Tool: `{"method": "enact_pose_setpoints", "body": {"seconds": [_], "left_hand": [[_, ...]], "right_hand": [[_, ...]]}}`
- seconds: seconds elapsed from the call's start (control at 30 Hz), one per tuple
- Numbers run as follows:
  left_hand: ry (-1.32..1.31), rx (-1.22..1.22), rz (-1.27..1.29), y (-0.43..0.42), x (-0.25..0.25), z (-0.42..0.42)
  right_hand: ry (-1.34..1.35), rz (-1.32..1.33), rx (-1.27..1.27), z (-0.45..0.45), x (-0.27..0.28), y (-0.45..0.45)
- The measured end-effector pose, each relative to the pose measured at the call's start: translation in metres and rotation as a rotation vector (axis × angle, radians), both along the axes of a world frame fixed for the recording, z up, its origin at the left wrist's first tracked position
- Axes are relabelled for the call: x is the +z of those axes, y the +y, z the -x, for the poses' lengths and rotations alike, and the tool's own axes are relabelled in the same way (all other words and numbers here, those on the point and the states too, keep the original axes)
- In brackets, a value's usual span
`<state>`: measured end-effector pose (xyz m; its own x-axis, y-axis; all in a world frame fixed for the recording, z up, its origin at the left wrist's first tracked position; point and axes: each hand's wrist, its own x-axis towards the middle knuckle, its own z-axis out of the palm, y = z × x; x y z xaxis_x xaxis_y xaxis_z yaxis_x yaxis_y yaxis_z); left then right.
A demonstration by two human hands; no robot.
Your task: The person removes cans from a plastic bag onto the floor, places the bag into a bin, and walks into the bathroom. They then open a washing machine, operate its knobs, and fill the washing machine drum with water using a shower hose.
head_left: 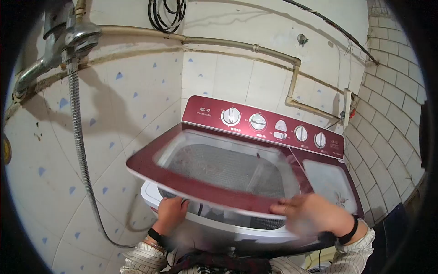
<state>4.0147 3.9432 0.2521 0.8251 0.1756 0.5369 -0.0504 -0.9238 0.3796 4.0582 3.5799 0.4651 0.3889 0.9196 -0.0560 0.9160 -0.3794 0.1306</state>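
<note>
A red twin-tub washing machine [262, 122] stands against the tiled wall. Its large lid [219, 169], red with a clear window, is tilted up a little, with a gap along its front edge above the white tub rim [150, 194]. My right hand [303, 211] holds the lid's front edge near its right corner, fingers on top and slightly blurred. At the front left of the tub, my left hand [172, 212] has its fingers curled at the rim under the lid; what they grip, if anything, is hidden.
The smaller spin-side lid [331, 182] lies closed at the right. A metal shower hose [80, 150] hangs from a tap [57, 50] on the left wall. Pipes [219, 42] run along the back wall, below a coiled black cable [166, 16].
</note>
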Motion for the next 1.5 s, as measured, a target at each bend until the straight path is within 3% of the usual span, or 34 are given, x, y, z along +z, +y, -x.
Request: {"method": "enact_pose_setpoints", "body": {"seconds": [0.07,0.13,0.17,0.23,0.3,0.37,0.43,0.53,0.6,0.7,0.87,0.97,1.1,1.17,1.2,1.27,1.33,1.4,1.43,1.47,1.5], "left_hand": [[-0.081,-0.044,-0.055,0.004,-0.013,-0.003],[-0.296,0.003,-0.350,0.003,-0.017,-0.007],[-0.177,-0.032,-0.181,0.005,-0.016,-0.005],[-0.147,-0.047,-0.145,0.004,-0.016,-0.003],[-0.121,-0.057,-0.116,0.006,-0.019,-0.004],[-0.152,-0.068,-0.113,0.010,-0.027,-0.008],[-0.176,-0.040,-0.135,0.008,-0.030,-0.007],[-0.212,0.000,-0.095,0.010,-0.043,-0.011],[-0.218,0.021,-0.031,0.008,-0.041,-0.012],[-0.209,-0.018,0.065,0.005,-0.031,-0.005],[0.052,-0.001,0.150,-0.001,-0.007,0.003],[0.050,0.069,-0.029,-0.008,0.010,0.008],[0.047,0.074,0.012,-0.002,-0.007,0.009],[0.045,0.074,-0.005,0.001,-0.017,0.009],[0.042,0.079,-0.004,0.001,-0.017,0.009],[0.057,0.080,0.016,0.001,-0.017,0.010],[0.013,0.073,0.001,-0.001,-0.014,0.009],[-0.031,0.060,-0.008,-0.004,-0.008,0.010],[-0.025,0.027,0.026,-0.004,-0.002,0.009],[-0.019,-0.007,0.062,-0.005,0.002,0.008],[-0.017,-0.019,0.067,-0.007,0.003,0.008]], "right_hand": [[0.170,0.121,0.059,0.001,-0.029,-0.002],[0.230,0.140,0.115,-0.010,-0.031,0.003],[0.290,0.158,0.181,-0.013,-0.026,0.005],[0.353,0.278,0.021,-0.034,0.025,0.028],[0.180,0.127,-0.091,-0.089,0.049,0.041],[-0.285,0.016,-0.298,-0.136,0.062,0.061],[-0.422,-0.046,-0.270,-0.245,0.049,0.055],[-0.421,-0.055,-0.361,-0.335,0.028,0.056],[-0.432,-0.049,-0.619,-0.371,0.006,0.065],[-0.373,-0.149,-0.626,-0.391,-0.021,0.089],[-0.336,-0.247,-0.550,-0.434,-0.067,0.119],[-0.441,-0.260,-0.629,-0.427,-0.065,0.131],[-0.492,-0.230,-0.598,-0.441,-0.073,0.132],[0.002,-0.506,-0.819,-0.458,-0.082,0.133],[0.000,-0.506,-0.814,-0.463,-0.085,0.134],[0.297,-0.587,-0.853,-0.469,-0.091,0.130],[0.302,-0.460,-0.870,-0.413,-0.059,0.132],[0.389,-0.216,-0.684,-0.379,-0.037,0.132],[0.312,-0.119,-0.602,-0.368,-0.032,0.130],[0.309,-0.116,-0.614,-0.350,-0.026,0.127],[0.388,-0.116,-0.447,-0.325,-0.019,0.121]]}}
